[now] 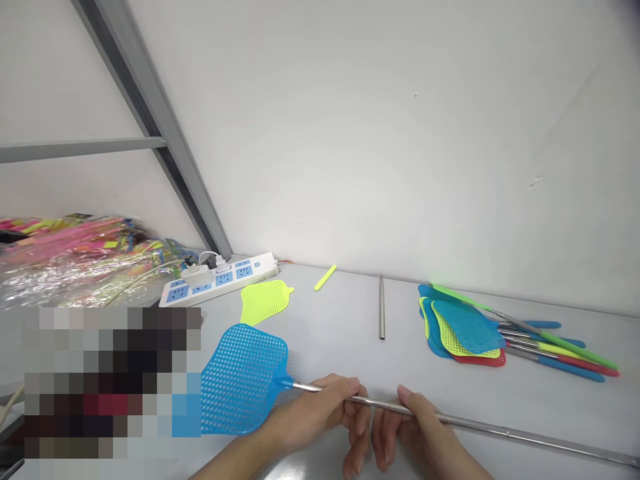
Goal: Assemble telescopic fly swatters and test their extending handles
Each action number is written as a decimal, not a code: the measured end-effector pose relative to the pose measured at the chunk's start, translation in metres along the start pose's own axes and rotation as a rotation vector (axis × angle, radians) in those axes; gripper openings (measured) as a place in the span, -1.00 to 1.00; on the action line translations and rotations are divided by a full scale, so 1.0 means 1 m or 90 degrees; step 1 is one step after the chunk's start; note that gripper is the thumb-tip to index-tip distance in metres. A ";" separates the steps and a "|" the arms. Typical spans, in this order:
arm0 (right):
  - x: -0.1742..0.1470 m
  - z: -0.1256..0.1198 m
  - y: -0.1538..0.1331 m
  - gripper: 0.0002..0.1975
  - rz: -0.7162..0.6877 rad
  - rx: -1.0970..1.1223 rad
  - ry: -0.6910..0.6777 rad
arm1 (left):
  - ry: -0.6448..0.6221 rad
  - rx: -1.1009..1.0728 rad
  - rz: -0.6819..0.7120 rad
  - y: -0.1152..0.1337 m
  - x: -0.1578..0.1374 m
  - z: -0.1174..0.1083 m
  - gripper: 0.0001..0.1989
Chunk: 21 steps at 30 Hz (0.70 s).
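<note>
Both hands hold one fly swatter over the grey table. Its blue mesh head points left and its thin metal rod runs off to the right edge. My left hand grips the rod just behind the head. My right hand pinches the same rod a little further right, fingers almost touching the left hand.
A loose yellow-green swatter head, a small yellow handle piece and a bare metal rod lie further back. Several finished swatters are stacked at right. A white-and-blue power strip and bagged colourful swatters sit at left.
</note>
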State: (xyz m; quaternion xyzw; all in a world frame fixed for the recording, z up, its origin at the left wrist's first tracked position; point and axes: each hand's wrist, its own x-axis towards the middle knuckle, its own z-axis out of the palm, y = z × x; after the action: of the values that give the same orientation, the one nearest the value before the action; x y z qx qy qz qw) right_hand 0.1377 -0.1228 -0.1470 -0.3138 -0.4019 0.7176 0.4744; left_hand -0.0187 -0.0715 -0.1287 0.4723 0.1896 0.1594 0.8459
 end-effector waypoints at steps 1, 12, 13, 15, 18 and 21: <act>0.000 0.000 0.001 -0.29 0.001 0.004 0.000 | 0.006 0.001 0.002 -0.001 0.000 0.000 -0.60; 0.000 0.003 0.005 -0.29 0.014 0.012 0.003 | -0.013 -0.004 0.010 -0.003 0.002 0.003 -0.60; 0.000 0.003 0.006 -0.30 0.016 0.010 0.003 | -0.011 -0.003 0.013 -0.004 0.003 0.003 -0.60; 0.000 0.001 0.008 -0.30 0.021 0.009 0.003 | -0.011 0.003 0.011 -0.004 0.003 0.002 -0.62; 0.000 -0.001 0.013 -0.30 0.041 0.005 0.011 | -0.023 0.007 -0.009 -0.005 0.003 0.001 -0.62; 0.001 -0.003 0.019 -0.30 0.058 -0.006 0.026 | -0.026 0.011 -0.032 -0.004 0.003 0.001 -0.63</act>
State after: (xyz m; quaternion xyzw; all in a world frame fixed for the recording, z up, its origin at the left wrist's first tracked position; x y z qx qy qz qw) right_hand 0.1314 -0.1254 -0.1654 -0.3486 -0.3805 0.7298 0.4484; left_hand -0.0155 -0.0726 -0.1321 0.4777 0.1859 0.1269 0.8492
